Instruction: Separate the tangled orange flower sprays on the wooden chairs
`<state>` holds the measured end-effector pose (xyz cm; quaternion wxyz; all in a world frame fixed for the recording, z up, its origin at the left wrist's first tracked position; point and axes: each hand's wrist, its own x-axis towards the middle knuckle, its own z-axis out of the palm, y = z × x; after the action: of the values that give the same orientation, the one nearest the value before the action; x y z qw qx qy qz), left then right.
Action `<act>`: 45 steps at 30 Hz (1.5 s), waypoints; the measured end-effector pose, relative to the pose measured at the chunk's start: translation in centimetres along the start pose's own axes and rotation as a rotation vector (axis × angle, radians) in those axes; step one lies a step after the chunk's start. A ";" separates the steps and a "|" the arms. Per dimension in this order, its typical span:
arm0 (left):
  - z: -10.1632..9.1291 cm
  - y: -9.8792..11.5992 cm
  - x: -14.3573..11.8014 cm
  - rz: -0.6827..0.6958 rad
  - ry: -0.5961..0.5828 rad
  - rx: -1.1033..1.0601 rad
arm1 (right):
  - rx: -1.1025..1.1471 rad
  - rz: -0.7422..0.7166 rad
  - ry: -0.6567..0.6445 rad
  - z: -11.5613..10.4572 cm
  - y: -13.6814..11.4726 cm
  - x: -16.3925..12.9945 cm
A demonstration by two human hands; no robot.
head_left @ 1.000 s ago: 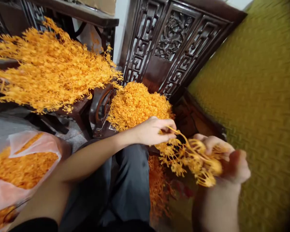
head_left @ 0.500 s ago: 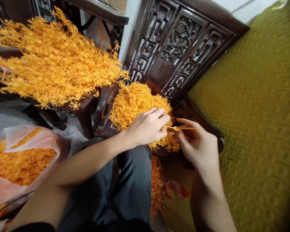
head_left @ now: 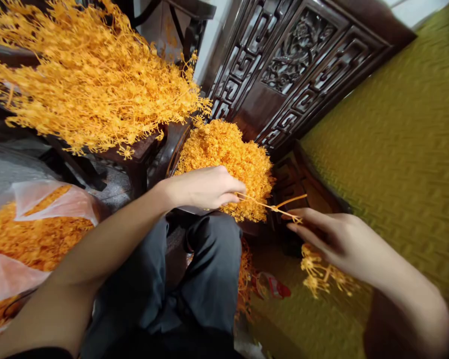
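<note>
Thin, forked orange stem (head_left: 270, 205)

A home used for handwork: dark carved wooden furniture (head_left: 284, 75), a woven olive seat cushion (head_left: 396, 149), and orange plastic sprigs (head_left: 86, 75) heaped about.

Counted: two hands (head_left: 205, 188) (head_left: 340, 242); one bare orange stem (head_left: 273, 205); two orange heaps (head_left: 93, 75) (head_left: 228, 154) beside the carved panel (head_left: 284, 70); one filled plastic bag (head_left: 30, 234).

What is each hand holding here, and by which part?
Left hand pinches a thin orange stem at its end; right hand grips its other, flowered end, clusters hanging below the palm.
</note>
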<state>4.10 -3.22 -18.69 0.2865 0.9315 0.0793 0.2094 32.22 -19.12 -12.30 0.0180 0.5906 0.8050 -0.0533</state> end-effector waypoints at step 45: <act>-0.1 1.5 0.2 -0.322 0.430 -0.095 | 1.594 0.040 0.678 9.9 -6.9 11.7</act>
<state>4.26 -4.37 -17.73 0.3361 0.8266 0.2753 0.3576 21.75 -11.13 -22.79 -0.6413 0.4251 0.4791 -0.4224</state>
